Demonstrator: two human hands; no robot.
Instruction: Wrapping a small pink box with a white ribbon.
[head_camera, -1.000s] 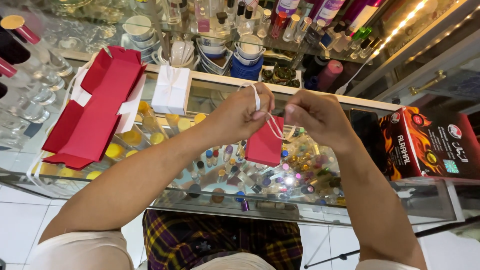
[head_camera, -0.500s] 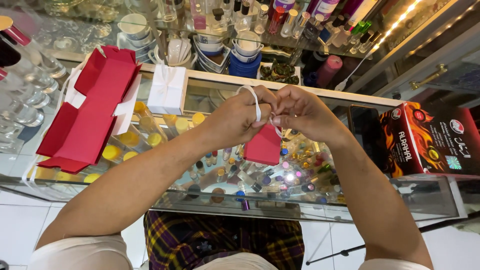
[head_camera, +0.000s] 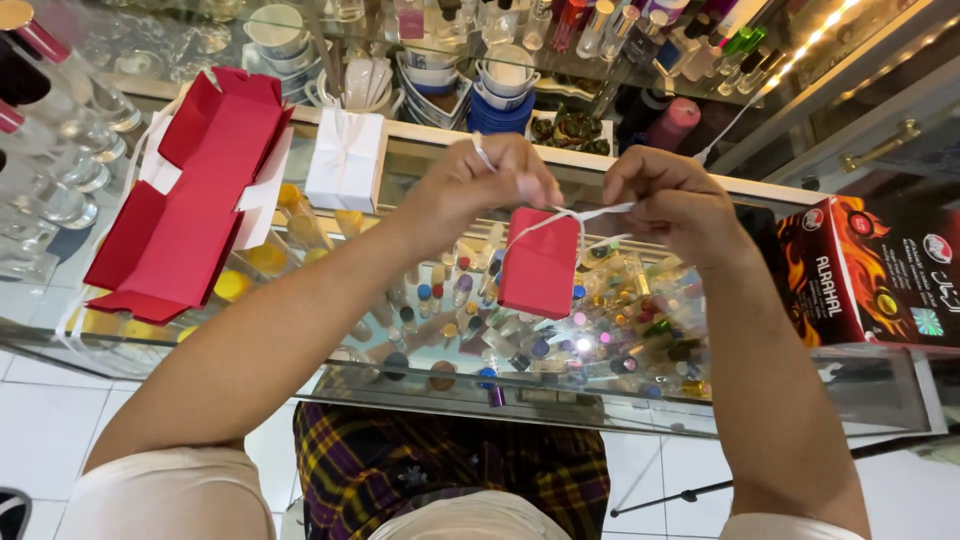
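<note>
A: Where is the small red box against the hands?

B: It hangs just below and between them, over the glass tabletop. The left hand is above its upper left corner, the right hand up and to its right.

A: And the white ribbon?

B: It runs from the top of the box up into both hands. The left hand is curled shut with the fingers pressed together, pinching one end, which pokes out above the knuckles. The right hand is also closed, thumb against fingers, pinching the other strand, pulled out nearly level between the two hands.

A: What is around them?

B: The tabletop is a glass display case, with many small coloured bottles under the pane. On the glass to the left lies a flattened red carton, unfolded, and just beside it stands a white gift box with a white bow. At the right edge sits a dark printed package with flame artwork. Behind are cups and more bottles; white floor tiles show below.

A: Which way does the red box point?

B: Its long axis runs roughly up and down, slightly tilted, broad red face toward the camera.
</note>
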